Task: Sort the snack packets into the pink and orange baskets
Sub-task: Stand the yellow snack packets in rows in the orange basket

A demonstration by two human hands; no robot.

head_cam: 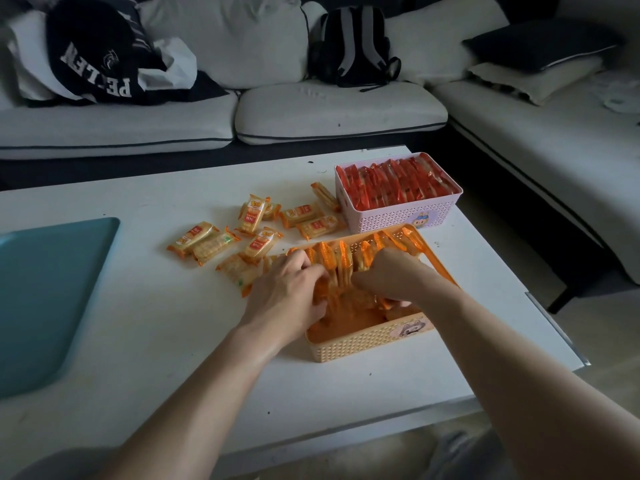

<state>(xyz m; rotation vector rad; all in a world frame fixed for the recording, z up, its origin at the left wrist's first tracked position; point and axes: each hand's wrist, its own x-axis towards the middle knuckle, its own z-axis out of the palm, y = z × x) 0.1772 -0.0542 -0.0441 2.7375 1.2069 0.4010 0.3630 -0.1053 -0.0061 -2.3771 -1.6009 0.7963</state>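
Note:
The orange basket (367, 344) sits on the white table, partly filled with upright orange cracker packets (332, 259). Both my hands are inside it. My left hand (289, 289) presses against the row of packets from the left, fingers curled round their edges. My right hand (391, 271) grips the row from the right. Behind it stands the pink basket (398, 214), packed with red packets (394, 183). Several loose orange packets (254, 216) lie scattered on the table to the left of the baskets.
A teal tray (45, 292) lies at the table's left edge. A white sofa (332, 109) runs behind and to the right, with a black backpack (353, 46) and dark clothing (93, 53) on it. The table's right edge is close to the baskets.

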